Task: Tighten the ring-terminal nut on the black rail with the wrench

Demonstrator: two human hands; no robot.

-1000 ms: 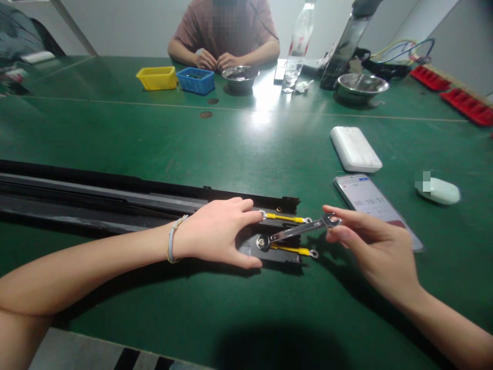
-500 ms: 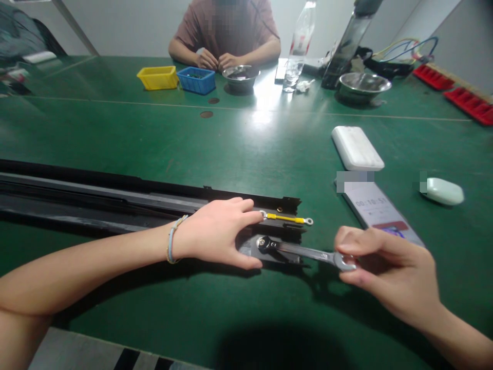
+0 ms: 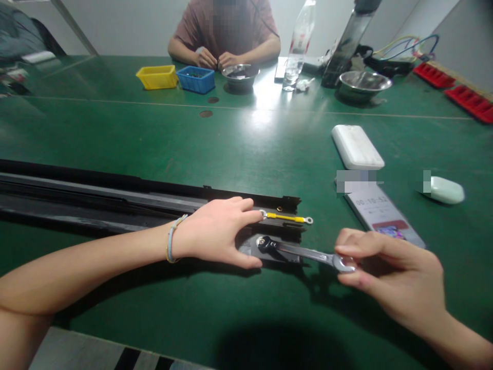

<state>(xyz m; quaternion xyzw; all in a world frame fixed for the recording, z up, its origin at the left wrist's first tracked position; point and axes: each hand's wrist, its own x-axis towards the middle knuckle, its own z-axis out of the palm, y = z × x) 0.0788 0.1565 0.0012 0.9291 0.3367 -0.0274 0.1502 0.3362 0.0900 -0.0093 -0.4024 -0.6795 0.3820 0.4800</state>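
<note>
A long black metal channel point(image 3: 103, 192) lies across the table at the left. My left hand point(image 3: 215, 234) rests on it near its right end, fingers spread, thumb apart. Just beyond its index finger is a short yellow wire with ring terminals point(image 3: 287, 218). In my right hand point(image 3: 389, 277), thumb and fingers pinch the open end of a combination wrench point(image 3: 308, 252). The wrench's ring end sits around a bolt point(image 3: 262, 241) on the channel's near flange. My left palm hides part of the channel.
A phone point(image 3: 381, 210), a white power bank point(image 3: 358, 147) and a pale rounded case point(image 3: 444, 190) lie at the right. Further back are a yellow bin point(image 3: 156, 77), a blue bin point(image 3: 195, 79), metal bowls point(image 3: 365, 86) and a bottle point(image 3: 298, 49). A person point(image 3: 227, 36) sits opposite.
My right hand has shifted very slightly on the wrench's end, while the wrench stays nearly in place. The left hand and channel look unmoved.
</note>
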